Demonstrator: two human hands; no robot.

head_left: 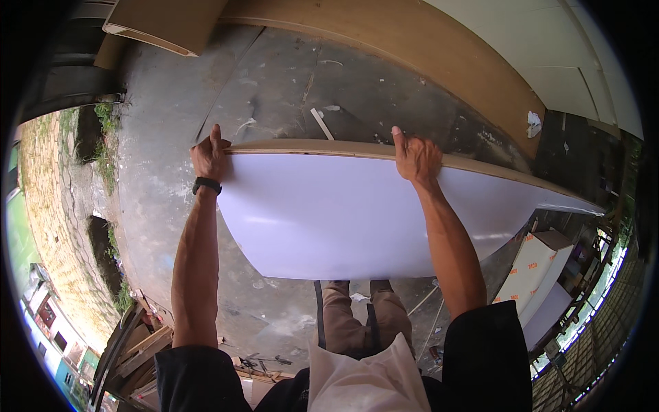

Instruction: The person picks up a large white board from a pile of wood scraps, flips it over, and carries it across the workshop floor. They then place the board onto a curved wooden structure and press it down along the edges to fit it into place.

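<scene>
A large board with a glossy white face (329, 213) and a bare wood-coloured edge stands upright in front of my legs, its white side toward me. My left hand (210, 155) grips the top edge near the board's left corner, thumb pointing up; a dark band circles that wrist. Farther right along the same edge, my right hand (417, 156) is closed over it, thumb raised too. The fingers of both hands on the far side are partly hidden by the edge. Toward the right the board tapers away into the distance.
Brown panels (384, 48) lean along the far side, with a brown box-like piece (165, 24) at upper left. A thin strip (321, 123) lies on the grey concrete floor (165, 103). White wrapped panels (535, 268) stand at right; scrap wood (141, 350) is piled at lower left.
</scene>
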